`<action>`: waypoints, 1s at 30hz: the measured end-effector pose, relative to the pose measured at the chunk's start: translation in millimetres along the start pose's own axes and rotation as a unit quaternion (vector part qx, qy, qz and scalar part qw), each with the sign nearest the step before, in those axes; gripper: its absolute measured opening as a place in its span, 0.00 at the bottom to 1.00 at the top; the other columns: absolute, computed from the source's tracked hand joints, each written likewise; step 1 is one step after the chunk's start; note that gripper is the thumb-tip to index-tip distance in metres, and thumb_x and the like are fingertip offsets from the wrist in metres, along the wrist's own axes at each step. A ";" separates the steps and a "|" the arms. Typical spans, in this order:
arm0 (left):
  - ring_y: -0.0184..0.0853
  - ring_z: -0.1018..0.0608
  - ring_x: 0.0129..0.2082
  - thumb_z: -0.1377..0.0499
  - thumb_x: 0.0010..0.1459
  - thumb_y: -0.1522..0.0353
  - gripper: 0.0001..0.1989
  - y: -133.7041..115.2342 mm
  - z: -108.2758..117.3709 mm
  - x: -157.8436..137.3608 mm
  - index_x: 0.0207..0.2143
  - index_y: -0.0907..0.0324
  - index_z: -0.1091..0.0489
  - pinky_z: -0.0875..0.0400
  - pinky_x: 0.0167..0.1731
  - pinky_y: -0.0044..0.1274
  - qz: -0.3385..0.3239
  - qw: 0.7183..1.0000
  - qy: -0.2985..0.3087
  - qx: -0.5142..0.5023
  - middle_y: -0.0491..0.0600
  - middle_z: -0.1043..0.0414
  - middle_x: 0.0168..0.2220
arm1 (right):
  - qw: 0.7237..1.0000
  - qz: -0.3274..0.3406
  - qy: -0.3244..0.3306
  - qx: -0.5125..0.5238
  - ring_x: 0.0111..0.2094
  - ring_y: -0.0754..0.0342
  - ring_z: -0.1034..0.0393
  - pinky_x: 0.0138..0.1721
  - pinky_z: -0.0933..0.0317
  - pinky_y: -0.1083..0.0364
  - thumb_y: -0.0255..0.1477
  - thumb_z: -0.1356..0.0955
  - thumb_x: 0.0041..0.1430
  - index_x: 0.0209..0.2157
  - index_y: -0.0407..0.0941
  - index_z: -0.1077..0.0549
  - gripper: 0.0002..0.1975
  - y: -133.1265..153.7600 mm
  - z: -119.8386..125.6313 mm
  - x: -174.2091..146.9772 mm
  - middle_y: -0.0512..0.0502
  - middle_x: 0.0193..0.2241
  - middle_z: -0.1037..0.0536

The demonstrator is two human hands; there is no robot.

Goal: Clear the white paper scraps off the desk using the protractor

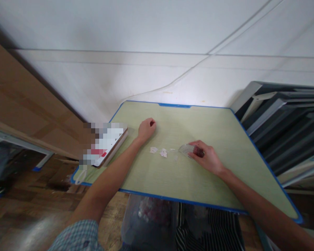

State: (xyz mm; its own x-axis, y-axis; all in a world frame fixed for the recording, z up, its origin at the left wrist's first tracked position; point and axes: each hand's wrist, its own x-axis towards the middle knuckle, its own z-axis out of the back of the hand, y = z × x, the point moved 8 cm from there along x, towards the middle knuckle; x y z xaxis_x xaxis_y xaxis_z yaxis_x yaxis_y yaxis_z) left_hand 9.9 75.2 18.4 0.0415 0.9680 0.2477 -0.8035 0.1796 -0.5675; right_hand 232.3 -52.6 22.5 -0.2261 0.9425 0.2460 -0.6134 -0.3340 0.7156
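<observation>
— Seen any shine on the bench point(214, 129)?
— Hardly; looks smooth and matt there, faintly grained, with glossier blue plastic along the edging point(157, 196).
— And for the clear curved piece point(184, 150)?
— See-through plastic, apparently, thin and faintly shiny; for the scraps point(163, 152), matt paper.
— Down on the floor point(31, 230)?
— Wood-look, glossy enough to throw back light; in the bin point(131, 226), smooth translucent plastic.
— Any cloth?
— Yes, woven and matt on the checked sleeve point(75, 235).
— Over on the brown box point(23, 90)?
— Cardboard, mostly dull.
</observation>
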 end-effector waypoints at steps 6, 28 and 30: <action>0.30 0.31 0.29 0.51 0.49 0.69 0.09 0.7 -1.3 0.8 0.26 0.60 0.32 0.38 0.32 0.23 -0.005 1.000 -0.001 0.000 0.49 0.28 0.29 | 0.999 0.000 0.030 -0.012 0.18 0.60 0.42 0.20 0.45 0.59 0.32 0.35 0.52 0.39 0.40 0.33 0.13 0.9 -5.5 -1.1 0.53 0.18 0.35; 0.30 0.31 0.28 0.50 0.48 0.70 0.08 -0.1 0.1 0.0 0.26 0.61 0.32 0.38 0.32 0.23 -0.006 1.000 -0.004 -0.009 0.48 0.29 0.27 | 0.999 0.008 0.043 0.000 0.19 0.60 0.41 0.21 0.44 0.60 0.32 0.35 0.52 0.39 0.42 0.33 0.13 2.4 -8.3 -2.0 0.53 0.19 0.35; 0.30 0.31 0.28 0.50 0.48 0.70 0.08 -0.2 0.2 0.0 0.25 0.61 0.32 0.39 0.31 0.23 -0.008 1.000 -0.005 -0.012 0.48 0.29 0.27 | 0.999 0.008 0.044 0.001 0.19 0.60 0.41 0.21 0.44 0.60 0.31 0.36 0.52 0.39 0.41 0.33 0.12 3.3 -8.1 -2.0 0.53 0.19 0.35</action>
State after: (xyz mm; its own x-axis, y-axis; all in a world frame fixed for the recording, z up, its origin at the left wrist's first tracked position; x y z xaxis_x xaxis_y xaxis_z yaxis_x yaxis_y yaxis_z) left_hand 10.0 75.2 18.7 0.0483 0.9630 0.2652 -0.7883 0.1998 -0.5820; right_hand 224.6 -55.8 19.0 -0.3006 0.9328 0.1987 -0.6084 -0.3480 0.7133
